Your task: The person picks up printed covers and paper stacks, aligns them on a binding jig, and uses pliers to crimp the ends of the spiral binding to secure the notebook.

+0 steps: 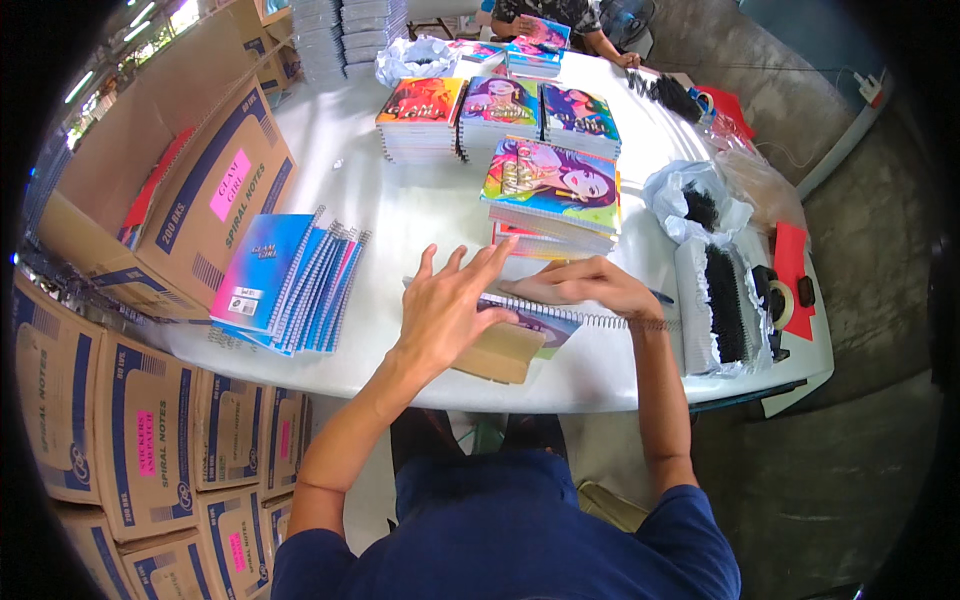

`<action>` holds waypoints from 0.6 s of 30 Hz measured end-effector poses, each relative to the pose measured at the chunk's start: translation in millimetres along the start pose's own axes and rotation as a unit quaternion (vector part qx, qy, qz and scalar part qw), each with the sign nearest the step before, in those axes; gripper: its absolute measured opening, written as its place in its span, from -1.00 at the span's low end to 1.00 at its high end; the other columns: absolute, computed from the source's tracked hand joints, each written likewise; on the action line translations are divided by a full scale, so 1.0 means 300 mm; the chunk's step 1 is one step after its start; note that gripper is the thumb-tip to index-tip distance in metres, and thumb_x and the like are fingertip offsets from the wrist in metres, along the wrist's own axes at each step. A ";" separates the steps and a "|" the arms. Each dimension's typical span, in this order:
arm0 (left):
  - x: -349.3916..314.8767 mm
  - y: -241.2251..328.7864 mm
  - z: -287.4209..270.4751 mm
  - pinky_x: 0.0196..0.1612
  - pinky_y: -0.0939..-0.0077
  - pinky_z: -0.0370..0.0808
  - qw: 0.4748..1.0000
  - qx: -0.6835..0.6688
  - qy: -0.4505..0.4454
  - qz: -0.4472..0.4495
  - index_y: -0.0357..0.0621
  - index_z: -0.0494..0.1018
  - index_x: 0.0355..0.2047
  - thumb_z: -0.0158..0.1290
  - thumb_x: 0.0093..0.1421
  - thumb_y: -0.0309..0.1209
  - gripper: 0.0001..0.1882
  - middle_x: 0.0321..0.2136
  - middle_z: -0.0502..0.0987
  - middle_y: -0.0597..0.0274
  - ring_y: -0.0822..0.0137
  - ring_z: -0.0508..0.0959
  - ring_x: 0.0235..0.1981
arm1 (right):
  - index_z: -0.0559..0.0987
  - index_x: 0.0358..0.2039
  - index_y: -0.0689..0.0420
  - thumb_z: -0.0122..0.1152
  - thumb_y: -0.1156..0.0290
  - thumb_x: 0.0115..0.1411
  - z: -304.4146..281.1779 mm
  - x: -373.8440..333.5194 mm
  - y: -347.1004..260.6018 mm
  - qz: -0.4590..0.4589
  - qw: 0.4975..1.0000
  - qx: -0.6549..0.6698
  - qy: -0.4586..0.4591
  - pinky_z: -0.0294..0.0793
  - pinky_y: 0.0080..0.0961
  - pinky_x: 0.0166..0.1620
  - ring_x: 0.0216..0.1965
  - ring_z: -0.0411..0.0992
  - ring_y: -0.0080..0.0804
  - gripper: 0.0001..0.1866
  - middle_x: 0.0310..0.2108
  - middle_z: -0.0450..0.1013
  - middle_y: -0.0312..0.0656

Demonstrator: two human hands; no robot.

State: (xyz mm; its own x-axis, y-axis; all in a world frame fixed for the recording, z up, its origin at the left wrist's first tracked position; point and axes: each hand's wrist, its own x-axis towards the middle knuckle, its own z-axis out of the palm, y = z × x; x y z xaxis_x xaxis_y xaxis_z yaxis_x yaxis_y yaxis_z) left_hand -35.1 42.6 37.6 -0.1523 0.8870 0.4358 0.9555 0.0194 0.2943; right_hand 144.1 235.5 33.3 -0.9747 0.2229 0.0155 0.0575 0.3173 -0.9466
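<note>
At the table's near edge lies a notebook, its colourful cover partly hidden by my hands. A wire spiral coil runs along its upper edge and sticks out to the right, below my right wrist. My left hand is open over the notebook's left end, fingers spread, thumb near the cover. The bent fingers of my right hand are pressed together at the coil's edge; their tips are partly hidden. A brown cardboard block sits against the notebook's near side. Just beyond my hands rises a stack of notebooks.
Blue spiral notebooks lie fanned at left, beside an open carton. More notebook stacks stand farther back. Black coils fill a white-wrapped box at right, near a tape roll. Across the table, a person handles notebooks.
</note>
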 end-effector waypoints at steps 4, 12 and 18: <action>0.004 -0.014 -0.015 0.23 -0.05 0.22 1.000 0.002 -0.002 -0.011 0.29 0.09 0.33 0.33 -0.19 -0.05 0.05 0.10 0.46 0.23 -0.02 0.46 0.10 | 0.58 -0.06 0.33 0.21 0.05 0.18 0.006 -0.009 -0.020 -0.054 0.997 0.039 -0.044 0.34 -0.43 0.06 -0.02 0.42 -0.34 -0.44 -0.07 0.51 -0.04; -0.015 -0.044 -0.045 0.23 -0.07 0.20 1.000 0.010 -0.002 -0.021 0.29 0.10 0.33 0.34 -0.20 -0.09 0.05 0.11 0.46 0.23 -0.05 0.41 0.13 | 0.59 -0.09 0.34 0.22 0.01 0.18 0.039 0.050 -0.033 0.019 0.998 -0.057 -0.033 0.36 -0.44 0.04 -0.05 0.44 -0.32 -0.43 -0.12 0.54 -0.05; -0.032 -0.074 -0.074 0.25 0.02 0.23 0.998 -0.015 0.005 -0.063 0.26 0.10 0.33 0.39 -0.22 -0.23 0.07 0.27 0.24 0.23 -0.10 0.21 0.27 | 0.56 -0.08 0.38 0.25 0.02 0.13 0.040 0.066 -0.019 0.009 0.997 0.072 -0.031 0.34 -0.39 0.08 -0.02 0.42 -0.26 -0.39 -0.05 0.50 -0.02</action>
State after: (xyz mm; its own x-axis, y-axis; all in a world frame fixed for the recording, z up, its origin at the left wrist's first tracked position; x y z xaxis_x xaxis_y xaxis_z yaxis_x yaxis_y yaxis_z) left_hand -60.6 23.5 45.7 -0.2742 0.8738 0.4016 0.9206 0.1178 0.3724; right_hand 121.8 226.9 35.1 -0.9856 0.1679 -0.0172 0.0475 0.1778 -0.9829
